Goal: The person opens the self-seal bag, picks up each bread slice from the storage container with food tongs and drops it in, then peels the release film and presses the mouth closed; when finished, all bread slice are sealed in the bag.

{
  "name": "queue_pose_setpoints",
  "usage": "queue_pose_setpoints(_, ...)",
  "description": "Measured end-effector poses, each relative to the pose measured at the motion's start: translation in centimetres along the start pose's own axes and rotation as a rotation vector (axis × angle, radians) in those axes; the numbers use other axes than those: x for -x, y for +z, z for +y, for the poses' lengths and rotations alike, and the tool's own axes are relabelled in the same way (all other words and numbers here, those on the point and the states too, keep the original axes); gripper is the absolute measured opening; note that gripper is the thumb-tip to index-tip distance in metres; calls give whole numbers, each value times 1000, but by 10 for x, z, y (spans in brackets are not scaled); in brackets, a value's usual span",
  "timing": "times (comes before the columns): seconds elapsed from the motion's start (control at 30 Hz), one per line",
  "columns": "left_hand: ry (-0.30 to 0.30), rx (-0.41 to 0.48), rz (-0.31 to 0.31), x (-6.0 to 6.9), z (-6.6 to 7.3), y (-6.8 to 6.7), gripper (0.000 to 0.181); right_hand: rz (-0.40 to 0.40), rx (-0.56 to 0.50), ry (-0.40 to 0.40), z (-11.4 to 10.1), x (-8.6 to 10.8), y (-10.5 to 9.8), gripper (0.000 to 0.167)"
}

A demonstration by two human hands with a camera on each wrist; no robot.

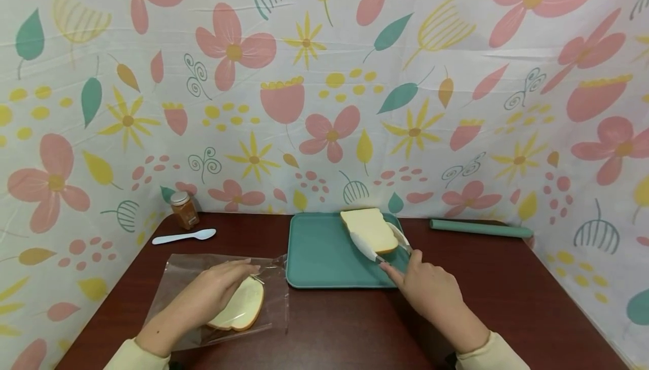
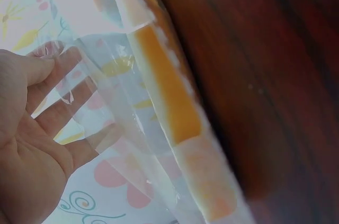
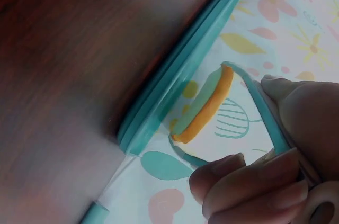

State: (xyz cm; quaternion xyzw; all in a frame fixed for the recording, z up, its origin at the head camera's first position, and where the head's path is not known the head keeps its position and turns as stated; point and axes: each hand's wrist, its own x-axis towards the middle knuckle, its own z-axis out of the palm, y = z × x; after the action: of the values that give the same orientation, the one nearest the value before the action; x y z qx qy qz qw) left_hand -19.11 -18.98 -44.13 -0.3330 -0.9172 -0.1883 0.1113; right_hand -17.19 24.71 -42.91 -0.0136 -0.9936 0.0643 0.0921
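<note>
Far left on the counter (image 1: 334,330), a small amber jar (image 1: 184,210) with a lid, and just in front of it a white spoon (image 1: 184,237) lying flat. Nearer, a clear bag (image 1: 177,271) with one bread slice (image 1: 242,307) inside, and on the bag the left grip (image 1: 220,285): loose and uncurled, clenched on nothing; hard to tell fingers inside the bag from fingers outside. At the centre, towards the back, a green tray (image 1: 314,254). Over its right half, lifted clear in the right wrist view, a second slice (image 1: 369,229), squeezed between the two arms of pale-tipped tongs (image 1: 362,245). Around the handles of those tongs, the right grip (image 1: 431,288), curled and grasping. Farther right, along the back edge, a long green rod (image 1: 479,228). Most likely midway through shifting bread from tray to bag, though the reverse not ruled out. Seems to call next for a steady squeeze on the tongs, a leftward swing, and a wider bag mouth, propped by the left grip.
</note>
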Motion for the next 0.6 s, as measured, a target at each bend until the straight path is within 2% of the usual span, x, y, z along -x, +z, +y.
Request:
queue_pose_setpoints(0.17, -30, 16, -25, -2, 0, 0, 31, -33, -28, -12, -1, 1, -3, 78)
queue_pose_setpoints(0.37, 4, 2, -1, -3, 0, 0, 32, -74, -63, -15, 0, 2, -7, 92)
queue_pose_setpoints(0.6, 7, -5, -2, -3, 1, -2, 33, -63, -90, -100, -3, 7, -10, 90)
